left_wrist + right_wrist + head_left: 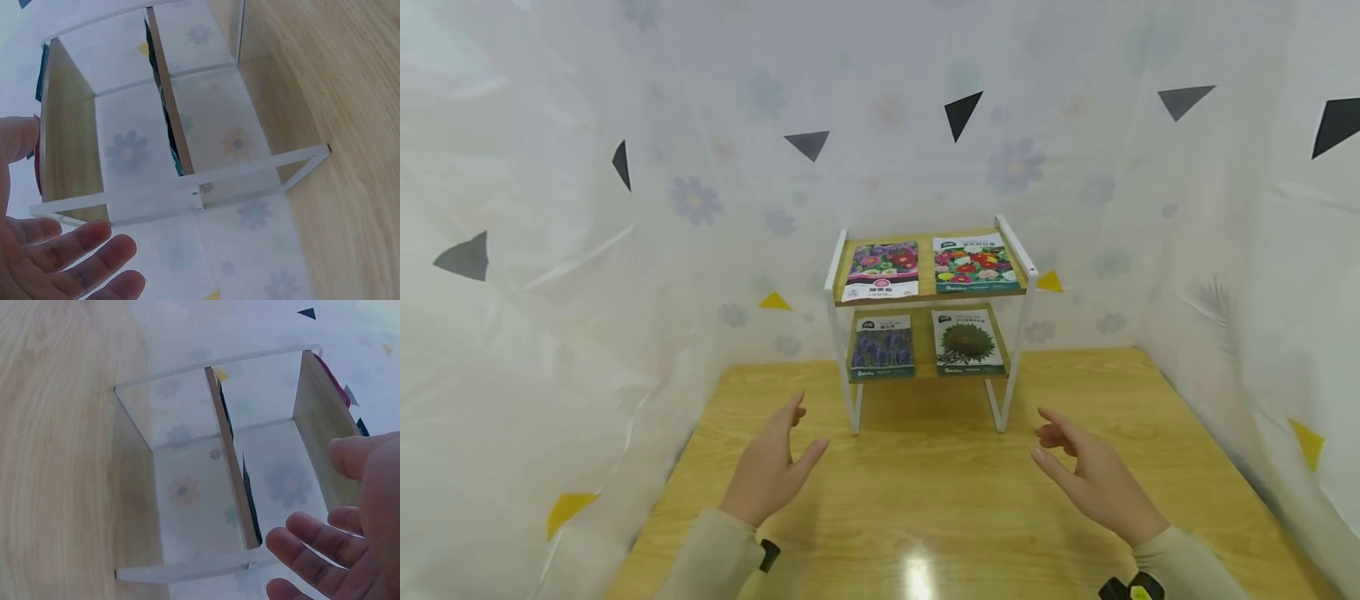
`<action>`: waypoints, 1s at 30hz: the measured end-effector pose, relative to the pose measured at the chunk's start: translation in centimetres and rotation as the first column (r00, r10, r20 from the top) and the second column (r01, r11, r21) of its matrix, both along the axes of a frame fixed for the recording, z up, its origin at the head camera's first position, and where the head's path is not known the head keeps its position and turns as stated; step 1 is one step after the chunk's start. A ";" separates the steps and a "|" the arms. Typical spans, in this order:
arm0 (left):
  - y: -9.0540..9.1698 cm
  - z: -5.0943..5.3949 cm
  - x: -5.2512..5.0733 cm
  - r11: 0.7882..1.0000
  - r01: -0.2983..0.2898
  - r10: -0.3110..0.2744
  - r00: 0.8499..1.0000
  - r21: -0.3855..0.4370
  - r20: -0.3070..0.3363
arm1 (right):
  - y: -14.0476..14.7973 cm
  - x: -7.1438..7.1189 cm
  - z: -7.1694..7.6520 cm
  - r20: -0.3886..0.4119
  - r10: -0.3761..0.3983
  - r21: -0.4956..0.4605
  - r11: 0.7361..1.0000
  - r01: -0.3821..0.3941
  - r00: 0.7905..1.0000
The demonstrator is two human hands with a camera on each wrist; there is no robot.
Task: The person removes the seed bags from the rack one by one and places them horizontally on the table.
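A two-tier rack with a white frame (pixel 842 350) and wooden shelves stands on the table. On its upper shelf lie a pink-and-white flower packet (pixel 882 271) at left and a colourful flower packet (pixel 976 262) at right. The lower shelf holds a lavender packet (pixel 882 346) and a packet with a round spiky green head (pixel 967 342). My left hand (pixel 772 467) hovers in front of the rack's left side, fingers relaxed, holding nothing. Likewise empty, my right hand (pixel 1093 475) hangs in front of the right side. Both wrist views show relaxed fingers near the frame, apparently not touching it.
The wooden table (pixel 917 500) extends in front of the rack and to both sides. Behind it and at the sides hangs a pale sheet (pixel 880 108) with printed flowers and black, grey and yellow triangles. Dark bands are on both wrists.
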State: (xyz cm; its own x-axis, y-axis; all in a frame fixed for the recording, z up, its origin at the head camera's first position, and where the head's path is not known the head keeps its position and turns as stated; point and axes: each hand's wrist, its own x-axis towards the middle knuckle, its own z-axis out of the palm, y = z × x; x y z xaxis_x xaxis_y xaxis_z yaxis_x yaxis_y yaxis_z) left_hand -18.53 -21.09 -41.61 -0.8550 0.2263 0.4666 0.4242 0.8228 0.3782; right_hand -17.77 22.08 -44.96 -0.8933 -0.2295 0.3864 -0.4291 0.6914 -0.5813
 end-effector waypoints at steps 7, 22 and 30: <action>1.7 3.0 -2.2 0.994 0.063 -0.061 0.998 0.094 -0.021 | -2.7 -1.5 4.1 -0.016 0.069 -0.059 0.996 -0.070 0.997; 5.3 8.7 -7.0 0.986 0.024 -0.088 0.918 -0.166 -0.388 | -10.1 -5.9 11.2 -0.273 0.143 0.060 0.989 -0.132 0.951; 6.8 11.0 -9.5 0.901 -0.091 -0.129 0.878 -0.424 -0.462 | -13.3 -8.5 14.3 -0.281 0.155 0.122 0.985 -0.125 0.947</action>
State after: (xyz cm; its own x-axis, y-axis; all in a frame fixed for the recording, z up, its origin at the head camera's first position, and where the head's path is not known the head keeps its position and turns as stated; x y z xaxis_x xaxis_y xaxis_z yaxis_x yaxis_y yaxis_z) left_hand -28.00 -14.31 -30.63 -0.5513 0.5073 0.6624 0.4755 0.8434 -0.2502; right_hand -26.27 8.83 -30.69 -0.7029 -0.3955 0.5911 -0.6647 0.6610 -0.3482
